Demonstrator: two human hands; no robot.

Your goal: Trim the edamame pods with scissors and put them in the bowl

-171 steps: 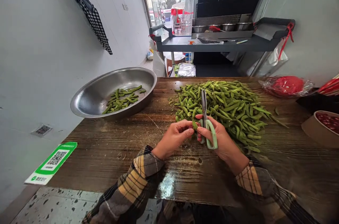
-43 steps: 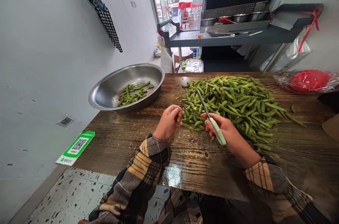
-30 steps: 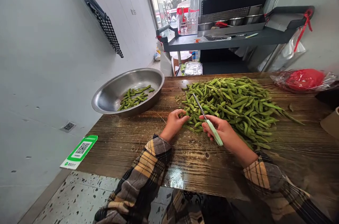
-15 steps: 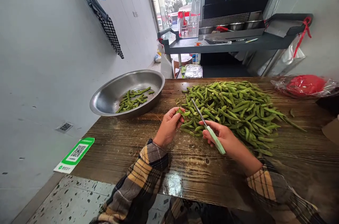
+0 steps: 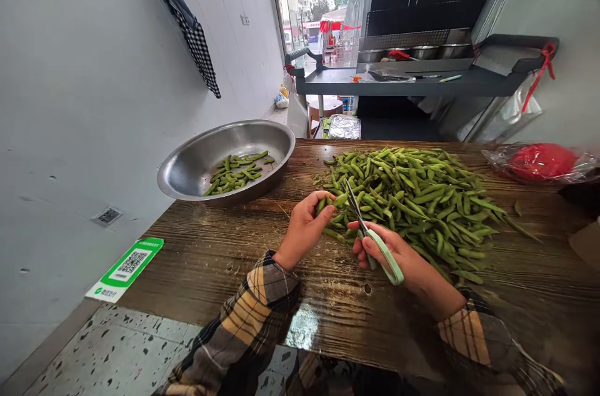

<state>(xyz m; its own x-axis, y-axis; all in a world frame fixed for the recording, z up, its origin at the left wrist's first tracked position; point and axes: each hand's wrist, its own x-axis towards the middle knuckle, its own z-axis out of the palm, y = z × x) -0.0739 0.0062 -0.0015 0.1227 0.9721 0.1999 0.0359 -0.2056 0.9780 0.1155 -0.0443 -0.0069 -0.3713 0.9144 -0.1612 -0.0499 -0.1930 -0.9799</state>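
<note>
My left hand (image 5: 307,226) pinches a green edamame pod (image 5: 340,200) between thumb and fingers, its tip pointing right. In my right hand (image 5: 382,247) is a pair of scissors (image 5: 385,257) with pale green handles. Their blades are parted a little, close to the end of the pod. Just beyond both hands lies a large heap of edamame pods (image 5: 422,196) on the wooden table (image 5: 210,271). A wide steel basin (image 5: 187,171) stands to the left, with a small pile of pods (image 5: 234,176) on its bottom.
A green QR-code card (image 5: 126,268) lies at the table's left edge. At the far right is a red thing in clear plastic (image 5: 541,162). Behind the table stands a dark cart (image 5: 407,85) carrying metal pots (image 5: 424,52). A white wall (image 5: 94,102) borders the left side.
The scissors have turned and their blades have opened slightly, nearer to the left hand. The left hand has moved a little to the right with its pod. The view has shifted slightly.
</note>
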